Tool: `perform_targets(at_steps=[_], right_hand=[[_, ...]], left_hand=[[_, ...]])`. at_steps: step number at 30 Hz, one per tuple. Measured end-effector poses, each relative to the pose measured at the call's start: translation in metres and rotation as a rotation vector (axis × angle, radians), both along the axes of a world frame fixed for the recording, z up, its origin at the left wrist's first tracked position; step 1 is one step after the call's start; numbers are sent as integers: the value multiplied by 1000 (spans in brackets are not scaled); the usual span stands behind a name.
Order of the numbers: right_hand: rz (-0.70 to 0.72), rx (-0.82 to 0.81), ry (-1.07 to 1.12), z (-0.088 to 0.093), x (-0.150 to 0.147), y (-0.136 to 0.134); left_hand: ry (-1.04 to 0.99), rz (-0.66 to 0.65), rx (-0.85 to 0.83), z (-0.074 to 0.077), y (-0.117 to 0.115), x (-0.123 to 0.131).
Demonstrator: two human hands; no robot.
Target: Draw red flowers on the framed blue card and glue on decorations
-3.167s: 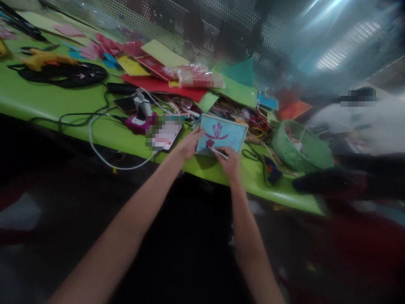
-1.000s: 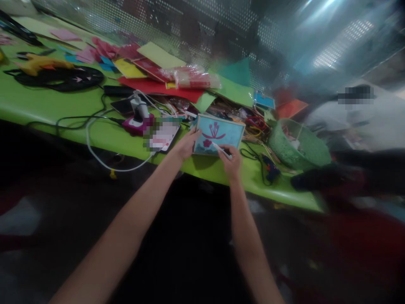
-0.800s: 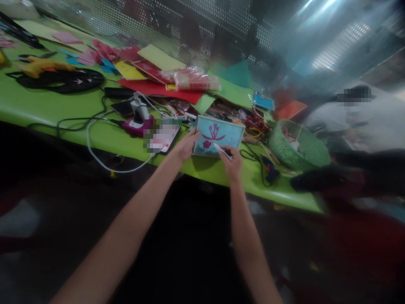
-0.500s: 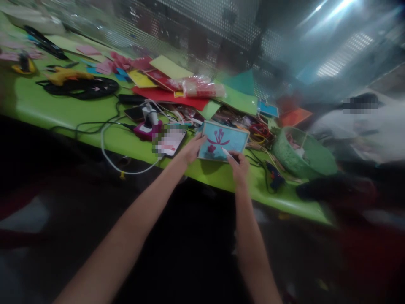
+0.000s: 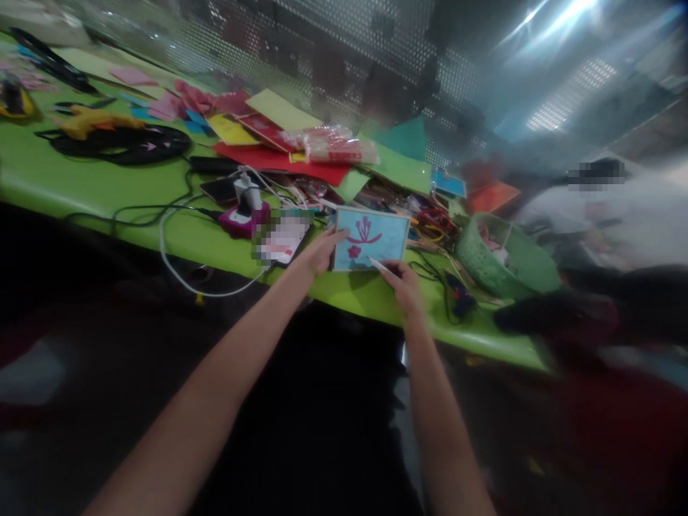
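A light blue card (image 5: 376,240) with a pink flower design lies on the green table (image 5: 107,183) near its front edge. My left hand (image 5: 321,252) rests on the card's left edge, fingers stretched along it. Just below the card's lower right corner, my right hand (image 5: 404,281) is closed round a thin white pen (image 5: 378,265), its tip touching the card's lower edge.
A phone (image 5: 279,240) and a pink charger (image 5: 243,218) with white cable (image 5: 177,269) lie left of the card. Coloured paper sheets (image 5: 279,154) pile behind. A green basket (image 5: 502,254) and a blue tool (image 5: 461,295) sit to the right. Another person in white (image 5: 607,208) is far right.
My right hand slid right and down along the card's lower edge with the pen. The left hand stayed on the card's left edge. The view shifted slightly.
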State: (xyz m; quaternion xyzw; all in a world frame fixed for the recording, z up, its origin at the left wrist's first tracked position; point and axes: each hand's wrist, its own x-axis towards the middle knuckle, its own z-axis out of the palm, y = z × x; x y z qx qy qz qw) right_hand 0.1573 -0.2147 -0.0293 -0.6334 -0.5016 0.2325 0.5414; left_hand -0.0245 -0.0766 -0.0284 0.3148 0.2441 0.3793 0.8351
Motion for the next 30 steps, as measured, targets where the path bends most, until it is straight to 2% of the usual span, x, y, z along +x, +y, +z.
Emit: perform_targets(at_steps=[7, 15, 30], right_hand=[[27, -19, -11, -3, -2, 2], [85, -63, -80, 2, -2, 7], [115, 19, -259, -3, -9, 3]], left_hand=[[28, -49, 3, 3, 3, 0], [58, -41, -15, 6, 15, -9], [7, -61, 28, 1, 11, -11]])
